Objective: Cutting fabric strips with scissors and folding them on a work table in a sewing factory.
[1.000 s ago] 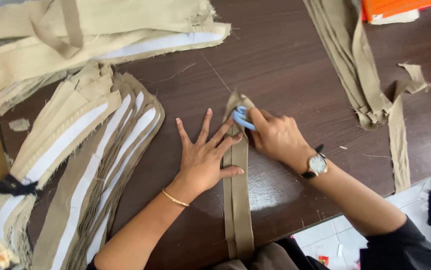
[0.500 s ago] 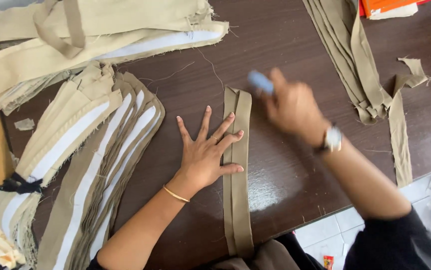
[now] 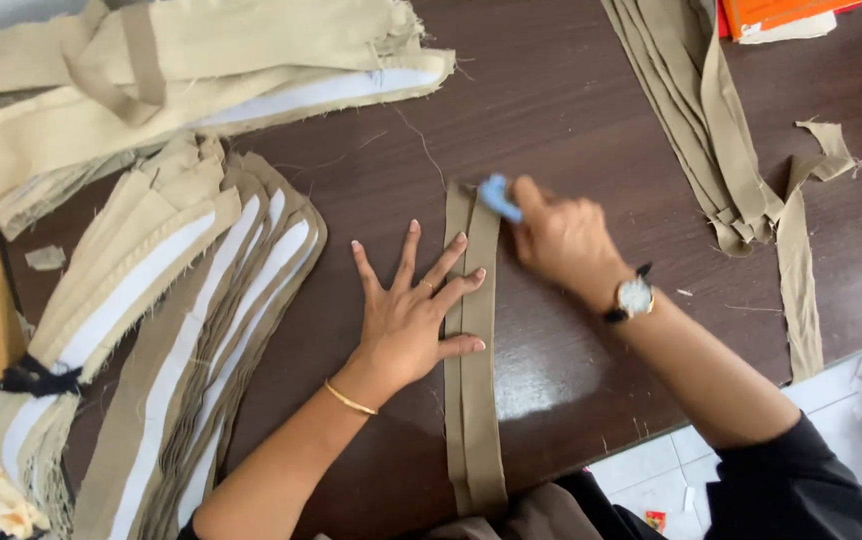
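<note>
1. Tabletop (image 3: 591, 100): dark brown wood, fills most of the frame.
2. Stacked khaki fabric pieces (image 3: 181, 60): upper left, frayed edges, some backed in white.
3. Fanned waistband pieces (image 3: 201, 330): left of centre, khaki with white lining stripes.
4. Loose khaki strips (image 3: 701, 120): upper right, lying in a bundle, one trailing toward the right edge.
5. Folded khaki strip (image 3: 476, 400): centre, running straight from mid-frame down to the bottom edge.
6. Left hand (image 3: 411, 320): flat on the tabletop, fingers (image 3: 456, 255) spread wide; fingertips rest on the strip's left edge, pinning it.
7. Right hand (image 3: 561, 240): at the strip's upper end, fingers closed around the chalk.
8. Blue chalk piece (image 3: 498, 196): touching the strip's top right corner.
</note>
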